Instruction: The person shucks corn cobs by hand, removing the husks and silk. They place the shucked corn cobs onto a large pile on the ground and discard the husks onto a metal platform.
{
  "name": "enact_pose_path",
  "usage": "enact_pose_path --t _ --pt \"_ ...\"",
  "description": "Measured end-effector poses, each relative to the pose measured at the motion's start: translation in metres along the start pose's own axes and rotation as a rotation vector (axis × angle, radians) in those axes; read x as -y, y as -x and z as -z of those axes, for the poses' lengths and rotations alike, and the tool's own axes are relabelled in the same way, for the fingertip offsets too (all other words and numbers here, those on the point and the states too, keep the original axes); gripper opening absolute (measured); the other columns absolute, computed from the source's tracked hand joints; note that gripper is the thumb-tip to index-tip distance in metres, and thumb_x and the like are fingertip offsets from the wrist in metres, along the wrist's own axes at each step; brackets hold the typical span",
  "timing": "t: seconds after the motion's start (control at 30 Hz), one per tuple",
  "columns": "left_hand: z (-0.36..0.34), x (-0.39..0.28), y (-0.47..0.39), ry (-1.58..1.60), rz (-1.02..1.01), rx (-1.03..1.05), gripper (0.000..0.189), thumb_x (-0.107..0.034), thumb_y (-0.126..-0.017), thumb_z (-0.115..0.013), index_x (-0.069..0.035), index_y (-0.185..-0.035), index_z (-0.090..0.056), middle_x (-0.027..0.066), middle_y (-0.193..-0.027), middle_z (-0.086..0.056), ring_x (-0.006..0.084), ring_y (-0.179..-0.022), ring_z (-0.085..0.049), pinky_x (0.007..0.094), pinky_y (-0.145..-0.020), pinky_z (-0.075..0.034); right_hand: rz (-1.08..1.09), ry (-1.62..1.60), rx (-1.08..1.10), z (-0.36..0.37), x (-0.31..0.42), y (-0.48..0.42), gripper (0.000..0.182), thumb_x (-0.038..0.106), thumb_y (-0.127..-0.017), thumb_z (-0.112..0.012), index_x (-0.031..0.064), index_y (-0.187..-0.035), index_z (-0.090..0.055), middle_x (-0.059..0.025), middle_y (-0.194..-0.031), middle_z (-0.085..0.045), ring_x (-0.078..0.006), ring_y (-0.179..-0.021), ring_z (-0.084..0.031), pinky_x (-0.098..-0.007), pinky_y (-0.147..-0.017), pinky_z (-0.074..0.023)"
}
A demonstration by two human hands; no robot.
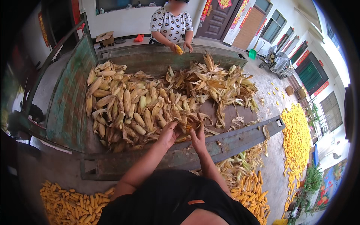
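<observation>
Between my two hands is a partly husked corn ear [189, 127], with yellow kernels showing among dry brown husks. My left hand [170, 134] is at its left side, and my right hand [198, 136] grips the husk on its right. Both are just above the near side wall of a metal cart bed. Beyond them and to the left lies a heap of unhusked corn ears [135, 104] inside the bed. Loose husks [216, 81] are piled at the bed's far right. Across the cart, another person [171, 25] holds a husked yellow ear [179, 50].
The near side wall [225, 146] crosses in front of me, and a green end panel [70, 98] stands at left. Husked corn piles lie on the ground at lower left [76, 205], lower right [250, 197] and far right [296, 140]. Husks [239, 166] lie below the wall.
</observation>
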State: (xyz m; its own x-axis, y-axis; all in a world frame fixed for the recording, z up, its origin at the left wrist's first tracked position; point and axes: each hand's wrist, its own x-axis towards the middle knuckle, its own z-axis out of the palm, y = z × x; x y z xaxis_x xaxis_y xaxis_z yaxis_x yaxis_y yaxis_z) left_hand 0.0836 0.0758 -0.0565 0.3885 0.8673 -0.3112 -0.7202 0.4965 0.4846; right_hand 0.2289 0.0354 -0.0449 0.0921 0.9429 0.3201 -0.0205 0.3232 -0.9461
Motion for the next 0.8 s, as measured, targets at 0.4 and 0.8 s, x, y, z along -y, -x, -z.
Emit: enact_pose_path --t 0.4,0.8 --pt "-0.018 -0.003 0.040 -0.384 -0.296 0.188 0.024 -0.019 -0.101 -0.037 -0.009 -0.116 -0.054 -0.0015 -0.069 -0.046 0.0136 -0.073 -0.052 0.0272 -0.075 -0.043 -0.224 -0.352 -0.848 0.098 -0.097 -0.061 0.032 0.034 -0.101 -0.039 0.0066 -0.086 -0.046 -0.0053 -0.071 -0.052 -0.0185 -0.064 -0.053 -0.0335 -0.060 -0.0470" --pt "0.011 -0.059 0.076 -0.998 0.169 0.199 0.057 -0.048 -0.101 -0.030 0.000 -0.123 -0.051 0.0118 -0.095 -0.064 0.0174 -0.090 -0.062 0.0294 -0.080 -0.048 -0.078 -0.459 -0.303 0.086 -0.017 -0.069 0.031 0.029 -0.104 -0.033 0.0061 -0.089 -0.048 -0.0189 -0.108 -0.064 -0.0240 -0.099 -0.060 -0.0348 -0.092 -0.0439"
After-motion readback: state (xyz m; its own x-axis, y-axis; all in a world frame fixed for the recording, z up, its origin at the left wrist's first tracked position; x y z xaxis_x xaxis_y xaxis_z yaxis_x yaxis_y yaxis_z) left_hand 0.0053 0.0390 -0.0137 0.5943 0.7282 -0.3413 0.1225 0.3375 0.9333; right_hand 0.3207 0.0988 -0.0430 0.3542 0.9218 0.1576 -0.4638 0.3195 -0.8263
